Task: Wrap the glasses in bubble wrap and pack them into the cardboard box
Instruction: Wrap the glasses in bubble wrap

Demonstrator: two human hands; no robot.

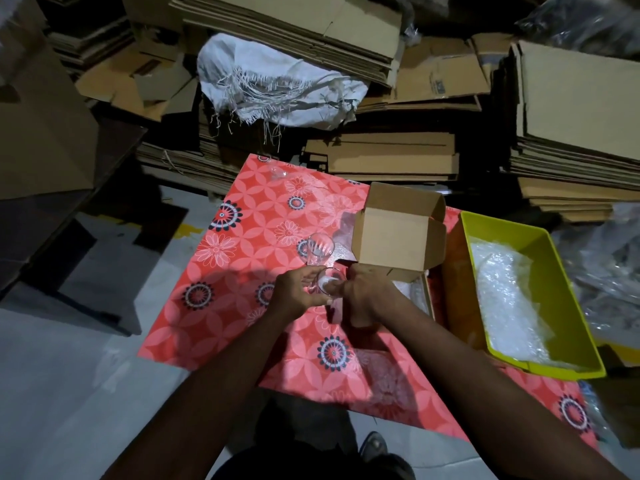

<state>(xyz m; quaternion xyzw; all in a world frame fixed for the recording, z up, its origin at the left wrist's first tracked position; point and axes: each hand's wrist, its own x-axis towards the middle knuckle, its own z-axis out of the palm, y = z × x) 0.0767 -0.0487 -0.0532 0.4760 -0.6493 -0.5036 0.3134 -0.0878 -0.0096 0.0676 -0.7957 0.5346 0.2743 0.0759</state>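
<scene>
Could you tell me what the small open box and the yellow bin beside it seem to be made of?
Box: plain brown cardboard, matte, with folded flaps and raw cut edges. Bin: probably plastic, judging by its smooth, evenly yellow moulded walls with a slight sheen.

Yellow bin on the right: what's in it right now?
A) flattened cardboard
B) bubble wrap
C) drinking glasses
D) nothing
B: the yellow bin holds crumpled clear bubble wrap; the glasses are out on the patterned table, one glass standing beside the open cardboard box.

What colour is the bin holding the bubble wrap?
Yellow-green bin, right of the cardboard box; head view.
</scene>
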